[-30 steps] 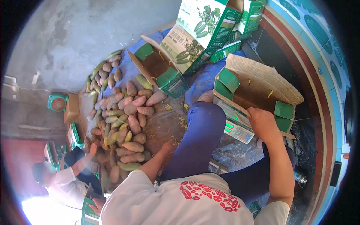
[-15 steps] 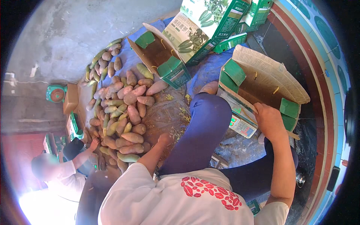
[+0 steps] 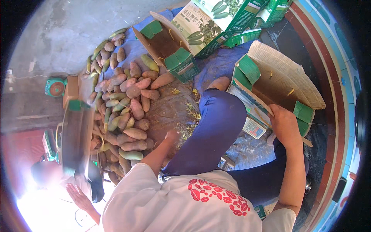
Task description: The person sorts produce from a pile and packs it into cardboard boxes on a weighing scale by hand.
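Note:
I sit on the ground in blue trousers (image 3: pixel 220 127). My right hand (image 3: pixel 284 125) grips the front flap edge of an open cardboard box with green flaps (image 3: pixel 278 77) at my right. My left hand (image 3: pixel 172 135) reaches down to the brown sheet (image 3: pixel 170 104), right beside a pile of oblong reddish and green fruits (image 3: pixel 127 112). Nothing shows in that hand, and its fingers are too small to read.
Another open brown and green box (image 3: pixel 166 42) lies beyond the pile, with printed green and white boxes (image 3: pixel 216 19) behind it. A small white scale (image 3: pixel 253 127) sits by my knee. At the left a co-worker's hand (image 3: pixel 79 197), a raised box (image 3: pixel 73 131) and a green scale (image 3: pixel 56 87).
My left hand has moved a little forward toward the pile. My right hand has stayed on the box flap. At the left, the co-worker has lifted a box in front of the pile.

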`<state>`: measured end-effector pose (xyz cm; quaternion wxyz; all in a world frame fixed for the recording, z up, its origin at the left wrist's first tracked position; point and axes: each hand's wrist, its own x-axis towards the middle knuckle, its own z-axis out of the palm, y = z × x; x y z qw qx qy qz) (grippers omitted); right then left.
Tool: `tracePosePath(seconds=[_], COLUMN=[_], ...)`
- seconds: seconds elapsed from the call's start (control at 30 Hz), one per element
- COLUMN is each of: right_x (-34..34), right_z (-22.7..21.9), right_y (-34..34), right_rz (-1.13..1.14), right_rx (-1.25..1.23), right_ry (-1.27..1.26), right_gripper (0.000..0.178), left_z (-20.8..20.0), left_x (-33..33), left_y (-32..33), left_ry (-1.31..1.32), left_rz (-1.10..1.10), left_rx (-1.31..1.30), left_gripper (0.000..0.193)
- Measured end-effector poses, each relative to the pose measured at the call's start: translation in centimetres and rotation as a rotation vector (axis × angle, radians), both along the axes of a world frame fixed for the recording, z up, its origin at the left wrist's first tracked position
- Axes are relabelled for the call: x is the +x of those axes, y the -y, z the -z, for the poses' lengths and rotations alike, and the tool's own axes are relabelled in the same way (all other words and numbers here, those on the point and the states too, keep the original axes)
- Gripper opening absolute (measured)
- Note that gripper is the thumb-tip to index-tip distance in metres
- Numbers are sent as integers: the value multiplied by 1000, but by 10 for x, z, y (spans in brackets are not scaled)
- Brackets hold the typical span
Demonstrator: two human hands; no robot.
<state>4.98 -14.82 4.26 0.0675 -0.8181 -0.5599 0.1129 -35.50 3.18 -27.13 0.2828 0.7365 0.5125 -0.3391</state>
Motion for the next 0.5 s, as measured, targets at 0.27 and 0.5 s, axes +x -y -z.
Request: tracePosePath(seconds=[0.27,0.5], right_x=[2,2], right_z=[4,1], right_y=[2,2], right_rz=[1,2], right_rx=[-3,29], right_ry=[0,-35], right_gripper=[10,15], left_z=[-16,-4], left_x=[29,-8], left_y=[-2,-27], left_ry=[30,-63], left_rz=[-26,-258], left_rx=[-45,37], left_gripper=[39,33])
